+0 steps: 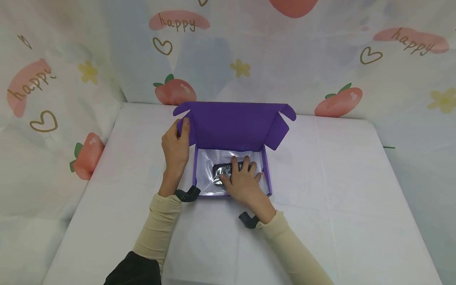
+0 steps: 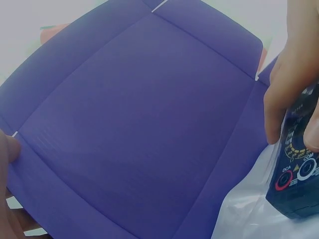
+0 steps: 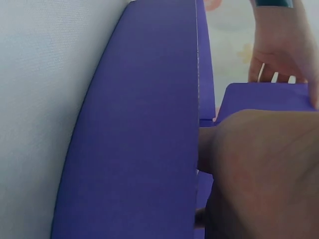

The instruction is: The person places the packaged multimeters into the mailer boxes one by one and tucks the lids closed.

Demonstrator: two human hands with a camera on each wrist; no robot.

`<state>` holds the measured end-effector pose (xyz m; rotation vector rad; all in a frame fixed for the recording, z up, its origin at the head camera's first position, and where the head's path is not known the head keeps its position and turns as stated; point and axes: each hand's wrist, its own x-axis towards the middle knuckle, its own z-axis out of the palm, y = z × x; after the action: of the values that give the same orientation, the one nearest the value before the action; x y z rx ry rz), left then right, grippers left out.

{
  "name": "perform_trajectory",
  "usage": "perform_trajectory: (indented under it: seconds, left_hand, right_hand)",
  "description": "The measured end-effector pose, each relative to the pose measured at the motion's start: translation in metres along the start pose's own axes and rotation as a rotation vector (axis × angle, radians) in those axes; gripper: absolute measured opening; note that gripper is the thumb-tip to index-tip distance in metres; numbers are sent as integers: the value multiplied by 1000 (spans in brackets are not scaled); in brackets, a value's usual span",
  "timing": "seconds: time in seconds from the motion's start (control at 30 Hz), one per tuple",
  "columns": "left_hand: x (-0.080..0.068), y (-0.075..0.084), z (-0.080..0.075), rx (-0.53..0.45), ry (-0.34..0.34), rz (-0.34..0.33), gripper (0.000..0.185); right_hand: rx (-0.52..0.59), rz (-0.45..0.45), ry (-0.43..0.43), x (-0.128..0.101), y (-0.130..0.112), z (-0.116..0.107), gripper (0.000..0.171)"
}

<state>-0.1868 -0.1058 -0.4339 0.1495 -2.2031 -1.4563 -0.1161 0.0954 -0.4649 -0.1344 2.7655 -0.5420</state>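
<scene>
A purple cardboard box (image 1: 268,174) stands with its lid (image 1: 229,124) raised at the back. My left hand (image 1: 175,152) pinches the lid's left side flap, thumb on the inner face. Inside the box, a black multimeter (image 2: 294,199) lies on its back over clear plastic (image 2: 249,214), its dial and ringed jacks facing up. Reaching in from the front, my right hand (image 1: 246,184) grips the multimeter across its width, with the thumb toward the front and fingers toward the back. That hand covers much of the multimeter. In the right wrist view, the box's front wall (image 3: 134,124) hides its fingertips.
The box sits on a white-covered table (image 1: 320,190). Behind and to the left hangs a printed backdrop (image 1: 267,47) with hearts, peaches and flowers. Dark bands (image 1: 188,194) wrap both wrists, and the lid's right flap (image 1: 276,132) sticks out sideways.
</scene>
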Motion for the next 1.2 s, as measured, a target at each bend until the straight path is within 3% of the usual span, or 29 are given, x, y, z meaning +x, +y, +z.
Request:
perform_trajectory:
  seconds: [0.57,1.0,1.2]
  left_hand:
    - [0,3,-1,-8,-3,-7,49]
    - [-1,1,-1,-17,-2,-7,49]
    - [-1,1,0,-18,1,-8,49]
  right_hand:
    - [-69,3,77,0,1,-5,76]
    - [-132,27,321,-11,-6,-6,65]
    - [-105,57,319,-12,-9,-3,64]
